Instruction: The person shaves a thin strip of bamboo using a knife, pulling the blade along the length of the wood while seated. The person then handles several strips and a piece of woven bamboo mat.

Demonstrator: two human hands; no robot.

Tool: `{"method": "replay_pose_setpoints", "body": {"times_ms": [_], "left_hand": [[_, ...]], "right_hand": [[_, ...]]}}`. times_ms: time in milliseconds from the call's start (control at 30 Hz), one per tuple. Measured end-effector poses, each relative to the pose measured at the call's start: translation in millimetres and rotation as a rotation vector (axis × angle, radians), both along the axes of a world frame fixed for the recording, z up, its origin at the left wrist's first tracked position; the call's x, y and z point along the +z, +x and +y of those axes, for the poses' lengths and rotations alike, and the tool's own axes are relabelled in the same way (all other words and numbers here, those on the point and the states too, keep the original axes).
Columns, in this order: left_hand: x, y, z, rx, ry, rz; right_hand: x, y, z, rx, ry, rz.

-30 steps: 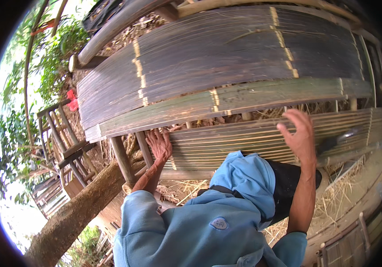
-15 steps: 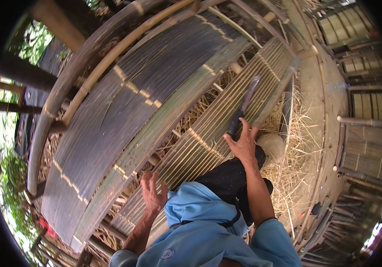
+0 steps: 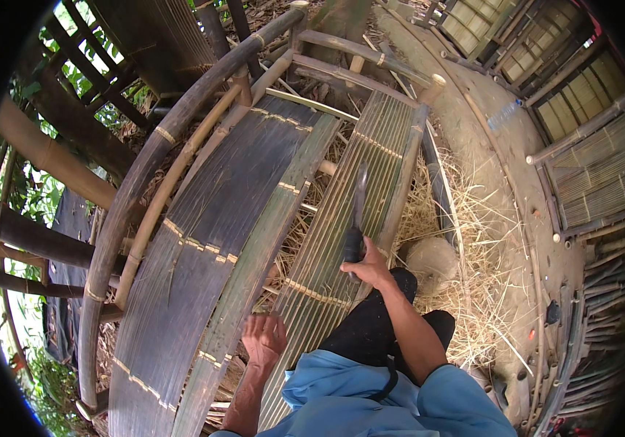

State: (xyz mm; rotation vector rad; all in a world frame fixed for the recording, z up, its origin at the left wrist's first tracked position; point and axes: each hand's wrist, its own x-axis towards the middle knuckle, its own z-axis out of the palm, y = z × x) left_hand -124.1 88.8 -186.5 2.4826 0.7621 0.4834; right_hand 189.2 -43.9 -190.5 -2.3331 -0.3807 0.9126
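Knife (image 3: pixel 358 213) over the slatted tabletop (image 3: pixel 384 175), now held.
Right grip (image 3: pixel 372 269), clear of it a second ago, clamps its handle (image 3: pixel 353 244), forearm (image 3: pixel 416 329) slanting forward-left; left grip (image 3: pixel 263 341) palm-down, blurred, closure unclear.

pale straw (image 3: pixel 489 315) on earthen ground (image 3: pixel 473 142) | clear bottle (image 3: pixel 503 116), upper right | stacked poles (image 3: pixel 605 358), lower right | green foliage (image 3: pixel 50 390), lower left

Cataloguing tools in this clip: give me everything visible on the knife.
The knife has a long, narrow, dark metallic-looking blade, slightly curved toward the tip, and a thick black handle whose material isn't clear. It is over the slatted bamboo seat, roughly along the slats, tip toward the picture's top. The right hand grips the handle. Whether the blade touches the seat can't be told.
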Motion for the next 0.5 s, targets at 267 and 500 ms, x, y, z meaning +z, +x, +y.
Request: {"method": "replay_pose_setpoints", "body": {"times_ms": [267, 500], "left_hand": [[-11.4, -13.9, 49.9, 0.1, 0.238, 0.214], [32.2, -3.3, 46.1, 0.021, 0.299, 0.152]], "right_hand": [[33.7, 16.0, -8.9, -0.527, 0.681, 0.664], [55.5, 19.7, -55.1, -0.436, 0.635, 0.393]]}}
